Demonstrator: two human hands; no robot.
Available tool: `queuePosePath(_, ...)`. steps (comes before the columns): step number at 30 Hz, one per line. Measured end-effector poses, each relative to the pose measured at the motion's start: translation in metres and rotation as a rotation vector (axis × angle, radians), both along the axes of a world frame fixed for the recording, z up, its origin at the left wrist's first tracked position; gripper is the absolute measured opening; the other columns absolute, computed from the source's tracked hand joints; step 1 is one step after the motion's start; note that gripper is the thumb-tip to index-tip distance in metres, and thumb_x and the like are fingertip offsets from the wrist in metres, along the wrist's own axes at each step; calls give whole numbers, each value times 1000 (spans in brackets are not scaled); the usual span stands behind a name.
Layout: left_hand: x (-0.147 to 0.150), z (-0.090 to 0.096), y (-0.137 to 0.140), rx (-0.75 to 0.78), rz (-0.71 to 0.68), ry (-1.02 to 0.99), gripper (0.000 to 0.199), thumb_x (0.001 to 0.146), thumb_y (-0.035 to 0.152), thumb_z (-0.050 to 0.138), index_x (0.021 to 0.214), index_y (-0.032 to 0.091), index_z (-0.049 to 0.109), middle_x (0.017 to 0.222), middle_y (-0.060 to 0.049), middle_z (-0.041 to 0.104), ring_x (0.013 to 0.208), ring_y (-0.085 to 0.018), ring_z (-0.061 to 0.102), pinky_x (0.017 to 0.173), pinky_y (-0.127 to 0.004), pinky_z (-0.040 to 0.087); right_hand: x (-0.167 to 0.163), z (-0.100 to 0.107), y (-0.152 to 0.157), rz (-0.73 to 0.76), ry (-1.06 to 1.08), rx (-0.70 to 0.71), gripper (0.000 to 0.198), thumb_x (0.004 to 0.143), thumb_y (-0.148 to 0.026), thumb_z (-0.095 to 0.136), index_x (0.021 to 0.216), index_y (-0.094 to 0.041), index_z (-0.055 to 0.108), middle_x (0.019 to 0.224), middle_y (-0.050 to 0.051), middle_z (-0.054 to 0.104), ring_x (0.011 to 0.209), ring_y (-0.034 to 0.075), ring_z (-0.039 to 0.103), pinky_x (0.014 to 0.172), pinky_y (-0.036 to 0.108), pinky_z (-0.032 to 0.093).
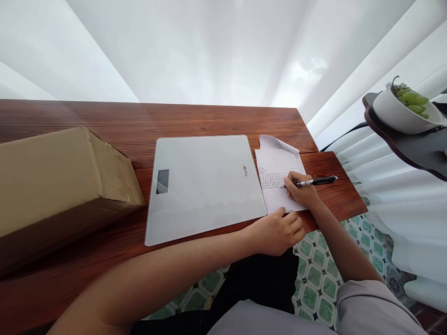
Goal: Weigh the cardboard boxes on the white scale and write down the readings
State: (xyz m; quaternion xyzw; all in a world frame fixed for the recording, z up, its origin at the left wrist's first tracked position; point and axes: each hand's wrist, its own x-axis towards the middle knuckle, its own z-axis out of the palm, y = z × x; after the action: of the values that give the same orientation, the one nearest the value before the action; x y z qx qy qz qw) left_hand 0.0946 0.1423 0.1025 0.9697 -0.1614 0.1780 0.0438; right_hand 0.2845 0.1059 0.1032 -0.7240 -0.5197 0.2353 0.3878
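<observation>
My right hand [299,188] is closed around a black-and-clear pen [323,180], its tip touching a sheet of paper [279,197]. Rows of small handwritten marks fill the middle of the sheet; the lower part is blank. At the top, a page is folded back and curls up. My left hand [279,231] lies at the paper's lower edge by the table's front, fingers curled; its palm is hidden, so what it holds, if anything, does not show. Left of the paper lies a flat white panel [206,186] with a dark grey window and small lettering, resembling a bathroom scale.
A cardboard box [52,181] stands on the left of the brown wooden table [195,118]. To the right, a dark shelf [412,156] carries a white bowl [394,111] of green grapes [414,98]. White curtains [216,56] hang behind; green tiles cover the floor.
</observation>
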Motion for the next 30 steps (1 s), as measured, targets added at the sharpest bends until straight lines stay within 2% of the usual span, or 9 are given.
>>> queuePosePath(6, 0, 0, 0, 4, 5, 5, 24, 97, 24, 44, 108, 11, 62, 110, -15, 61, 96, -26, 54, 76, -39, 40, 0, -1, 0, -18, 9, 6, 39, 97, -48, 54, 67, -25, 44, 46, -5, 55, 36, 12, 47, 40, 27, 41)
queuePosePath(30, 0, 1, 0, -8, -2, 20, 26, 97, 23, 42, 109, 10, 62, 111, -15, 62, 96, -27, 55, 75, -40, 41, 2, -5, 0, -37, 57, 10, 34, 95, -35, 54, 65, -24, 45, 44, -6, 54, 34, 11, 47, 40, 25, 42)
